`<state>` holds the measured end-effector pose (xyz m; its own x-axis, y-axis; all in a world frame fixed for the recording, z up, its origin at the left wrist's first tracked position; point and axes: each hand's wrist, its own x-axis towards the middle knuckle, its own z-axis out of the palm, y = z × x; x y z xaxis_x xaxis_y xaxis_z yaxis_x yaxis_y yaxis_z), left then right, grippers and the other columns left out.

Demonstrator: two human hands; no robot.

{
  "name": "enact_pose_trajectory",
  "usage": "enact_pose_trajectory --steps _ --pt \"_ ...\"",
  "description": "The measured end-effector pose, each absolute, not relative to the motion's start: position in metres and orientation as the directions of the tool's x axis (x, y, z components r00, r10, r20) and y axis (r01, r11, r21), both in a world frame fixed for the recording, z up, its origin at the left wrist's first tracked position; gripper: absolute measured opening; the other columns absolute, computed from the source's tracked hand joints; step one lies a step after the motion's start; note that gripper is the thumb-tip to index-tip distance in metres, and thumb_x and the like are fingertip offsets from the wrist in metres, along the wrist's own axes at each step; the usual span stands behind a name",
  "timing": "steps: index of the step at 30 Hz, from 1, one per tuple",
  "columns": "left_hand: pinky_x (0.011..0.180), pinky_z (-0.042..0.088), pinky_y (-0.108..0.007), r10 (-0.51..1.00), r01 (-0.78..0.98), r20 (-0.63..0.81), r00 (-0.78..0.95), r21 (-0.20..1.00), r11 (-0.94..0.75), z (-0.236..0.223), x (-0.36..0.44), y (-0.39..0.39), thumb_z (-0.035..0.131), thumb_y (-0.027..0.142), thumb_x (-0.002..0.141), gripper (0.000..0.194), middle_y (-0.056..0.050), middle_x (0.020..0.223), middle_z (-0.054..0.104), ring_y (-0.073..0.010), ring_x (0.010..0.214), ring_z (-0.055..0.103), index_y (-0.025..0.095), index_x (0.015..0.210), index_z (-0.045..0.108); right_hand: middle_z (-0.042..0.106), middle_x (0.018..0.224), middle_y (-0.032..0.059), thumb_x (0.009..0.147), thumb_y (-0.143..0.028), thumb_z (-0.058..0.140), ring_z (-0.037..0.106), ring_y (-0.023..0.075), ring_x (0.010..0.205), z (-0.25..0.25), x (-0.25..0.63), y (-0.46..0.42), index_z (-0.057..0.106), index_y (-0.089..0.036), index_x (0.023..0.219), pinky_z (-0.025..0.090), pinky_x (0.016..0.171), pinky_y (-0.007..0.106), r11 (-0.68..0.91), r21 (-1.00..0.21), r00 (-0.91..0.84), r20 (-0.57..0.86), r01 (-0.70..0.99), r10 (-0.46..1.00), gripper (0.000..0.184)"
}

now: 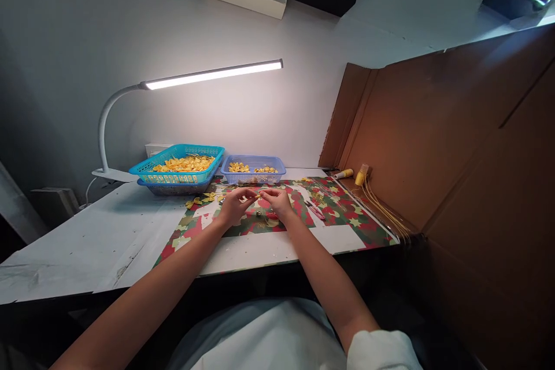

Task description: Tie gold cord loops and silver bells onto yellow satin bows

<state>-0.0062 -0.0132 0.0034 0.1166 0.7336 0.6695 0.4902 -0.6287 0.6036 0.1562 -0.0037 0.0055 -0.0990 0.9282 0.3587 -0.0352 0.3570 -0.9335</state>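
Over the middle of the patterned mat (299,208), my left hand (236,206) and my right hand (278,201) meet fingertip to fingertip. Both are closed in a pinch on a small yellow piece (259,196), mostly covered by the fingers; its exact kind is too small to make out. Below the hands lie a small dark round item (259,214) and a red-and-yellow item (272,218). A pink-handled hand tool (317,211) rests to the right of my right hand. Yellow ribbon bows (193,202) are scattered left of my left hand.
A turquoise basket (173,178) of yellow pieces sits stacked on a blue one, beside a lavender basket (254,178) with yellow bows. A lamp (212,74) arches above. Yellow cords (384,205) and a spool (344,174) lie near the cardboard wall (433,127) at right.
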Motion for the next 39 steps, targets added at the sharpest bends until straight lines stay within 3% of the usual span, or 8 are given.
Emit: enact_pose_trajectory --steps 12,21,27,33,39 --pt "0.060 0.041 -0.027 0.686 0.549 0.721 0.096 0.537 -0.640 0.006 -0.008 -0.013 0.061 0.032 0.079 0.011 -0.001 0.073 0.068 -0.0152 0.063 0.051 0.022 0.079 0.066 0.073 0.076 0.0060 0.066 -0.039 0.070 0.066 0.0220 0.079 0.029 0.150 -0.001 0.071 -0.018 0.068 0.052 0.075 0.034 0.463 -0.886 -0.098 0.462 -0.018 0.881 0.021" --pt "0.064 0.043 -0.029 0.692 0.595 0.718 0.079 0.523 -0.611 0.010 -0.007 -0.020 0.058 0.027 0.078 0.010 -0.001 0.069 0.067 -0.0172 0.065 0.053 0.023 0.078 0.068 0.074 0.082 0.0074 0.060 -0.044 0.075 0.066 0.0212 0.080 0.019 0.154 0.000 0.074 -0.017 0.075 0.052 0.075 0.033 0.359 -0.933 -0.195 0.359 -0.035 0.913 0.031" --pt "0.069 0.046 -0.030 0.675 0.580 0.732 0.094 0.511 -0.635 0.009 -0.007 -0.019 0.063 0.027 0.076 0.006 -0.003 0.075 0.071 -0.0200 0.074 0.058 0.024 0.074 0.068 0.074 0.081 0.0067 0.062 -0.041 0.073 0.066 0.0218 0.080 0.013 0.150 0.001 0.074 -0.018 0.072 0.052 0.076 0.034 0.385 -0.923 -0.129 0.384 -0.020 0.914 0.025" --pt "0.065 0.044 -0.029 0.677 0.612 0.724 0.132 0.478 -0.630 0.009 -0.009 -0.016 0.061 0.021 0.075 0.008 -0.002 0.067 0.066 -0.0188 0.067 0.056 0.023 0.069 0.067 0.074 0.083 0.0075 0.065 -0.035 0.071 0.066 0.0235 0.082 0.014 0.145 0.000 0.074 -0.019 0.074 0.053 0.076 0.036 0.475 -0.880 -0.003 0.475 -0.004 0.880 0.018" --pt "0.063 0.043 -0.029 0.701 0.639 0.695 0.160 0.468 -0.610 0.006 -0.013 -0.012 0.062 0.020 0.073 0.007 -0.003 0.066 0.065 -0.0196 0.067 0.056 0.022 0.068 0.066 0.074 0.080 0.0051 0.066 -0.028 0.072 0.067 0.0196 0.081 0.051 0.152 0.014 0.074 -0.017 0.076 0.053 0.081 0.034 0.477 -0.870 0.047 0.475 -0.128 0.879 0.015"
